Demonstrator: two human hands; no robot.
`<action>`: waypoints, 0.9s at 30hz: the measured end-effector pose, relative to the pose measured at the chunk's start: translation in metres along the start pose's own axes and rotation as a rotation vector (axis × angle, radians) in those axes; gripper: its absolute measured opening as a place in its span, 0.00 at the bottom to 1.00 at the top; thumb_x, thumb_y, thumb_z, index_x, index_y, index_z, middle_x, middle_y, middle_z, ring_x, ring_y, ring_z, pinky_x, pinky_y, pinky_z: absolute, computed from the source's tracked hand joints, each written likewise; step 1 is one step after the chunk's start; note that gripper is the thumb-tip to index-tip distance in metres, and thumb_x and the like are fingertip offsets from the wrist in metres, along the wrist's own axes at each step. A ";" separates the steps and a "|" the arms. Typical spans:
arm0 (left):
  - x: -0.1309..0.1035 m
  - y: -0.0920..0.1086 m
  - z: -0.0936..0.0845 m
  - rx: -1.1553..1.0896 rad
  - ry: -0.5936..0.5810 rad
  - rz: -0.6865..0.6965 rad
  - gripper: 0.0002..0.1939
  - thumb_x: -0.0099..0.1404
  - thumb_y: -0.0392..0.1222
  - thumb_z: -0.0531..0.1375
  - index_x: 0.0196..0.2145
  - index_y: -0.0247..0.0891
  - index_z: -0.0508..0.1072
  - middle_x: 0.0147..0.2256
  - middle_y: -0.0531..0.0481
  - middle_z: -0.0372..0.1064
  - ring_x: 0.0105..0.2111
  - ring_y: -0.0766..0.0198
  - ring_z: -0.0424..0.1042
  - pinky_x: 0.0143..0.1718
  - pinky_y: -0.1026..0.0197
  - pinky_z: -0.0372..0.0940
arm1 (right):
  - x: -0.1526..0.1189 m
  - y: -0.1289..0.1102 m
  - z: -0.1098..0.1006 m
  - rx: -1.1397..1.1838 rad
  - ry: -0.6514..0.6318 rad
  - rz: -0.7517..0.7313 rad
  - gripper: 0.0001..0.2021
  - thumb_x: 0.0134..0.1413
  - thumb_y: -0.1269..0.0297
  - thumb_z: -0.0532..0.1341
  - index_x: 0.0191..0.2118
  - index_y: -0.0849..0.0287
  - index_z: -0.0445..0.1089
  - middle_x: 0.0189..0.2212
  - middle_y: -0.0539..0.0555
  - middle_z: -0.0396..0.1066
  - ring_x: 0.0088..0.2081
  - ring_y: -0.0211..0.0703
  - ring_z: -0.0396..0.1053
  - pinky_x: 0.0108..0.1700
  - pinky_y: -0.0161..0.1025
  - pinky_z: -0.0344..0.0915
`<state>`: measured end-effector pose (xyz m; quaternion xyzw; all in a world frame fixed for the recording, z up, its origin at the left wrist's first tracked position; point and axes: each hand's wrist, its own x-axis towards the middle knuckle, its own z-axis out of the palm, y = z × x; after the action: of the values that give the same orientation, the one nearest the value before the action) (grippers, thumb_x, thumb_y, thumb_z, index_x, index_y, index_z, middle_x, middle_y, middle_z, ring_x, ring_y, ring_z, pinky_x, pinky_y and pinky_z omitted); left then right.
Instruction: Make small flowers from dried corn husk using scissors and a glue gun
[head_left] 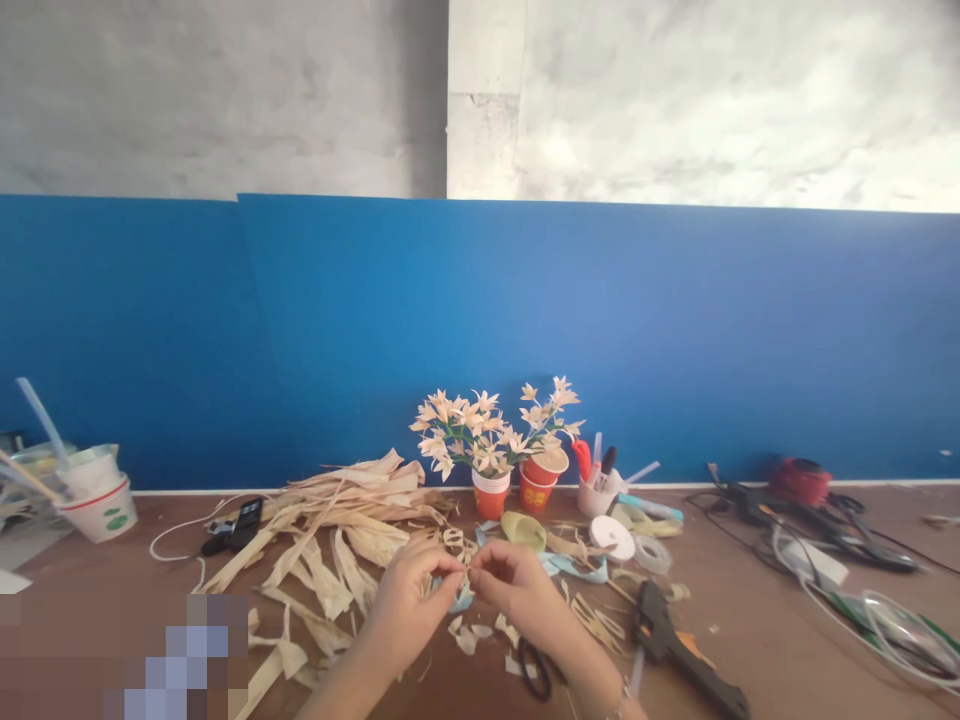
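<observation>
My left hand [412, 592] and my right hand [519, 588] meet low in the middle of the head view. Thumb and forefinger are pinched together on each. Something tiny and pale seems to sit between the fingertips, too small to name. Left of my hands spreads a pile of dried husk strips [360, 505]. Small husk scraps [469, 636] lie just below the fingers. Black scissors handles [534, 672] show partly beneath my right forearm. Further right rests a black glue gun [675, 645].
Behind my hands, pale flowers [469, 430] stand in a red paper cup [491, 495]. A cup of pens [596, 497], a white disc [612, 538] and a tape roll [652, 554] are right of it. Cables [817, 590] cover the far right; a white cup [101, 512] stands left.
</observation>
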<state>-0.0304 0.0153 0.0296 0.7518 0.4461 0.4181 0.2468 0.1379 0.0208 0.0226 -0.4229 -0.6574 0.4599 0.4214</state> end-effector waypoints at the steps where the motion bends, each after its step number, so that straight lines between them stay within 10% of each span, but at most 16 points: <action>1: 0.000 0.000 0.000 -0.003 -0.002 -0.004 0.06 0.59 0.39 0.58 0.27 0.40 0.74 0.28 0.48 0.71 0.34 0.58 0.68 0.38 0.58 0.61 | 0.000 0.000 0.000 -0.022 0.009 -0.007 0.08 0.48 0.63 0.60 0.24 0.61 0.67 0.19 0.46 0.63 0.22 0.33 0.58 0.25 0.31 0.54; 27: 0.000 0.009 -0.001 -0.168 -0.003 -0.222 0.06 0.53 0.39 0.55 0.24 0.36 0.71 0.24 0.51 0.68 0.29 0.62 0.66 0.35 0.62 0.62 | -0.003 -0.007 0.007 -0.250 0.083 -0.063 0.06 0.48 0.71 0.56 0.25 0.61 0.67 0.20 0.48 0.63 0.24 0.35 0.60 0.26 0.31 0.55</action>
<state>-0.0271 0.0116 0.0367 0.6754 0.4894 0.4228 0.3543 0.1314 0.0145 0.0271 -0.4700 -0.7045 0.3431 0.4062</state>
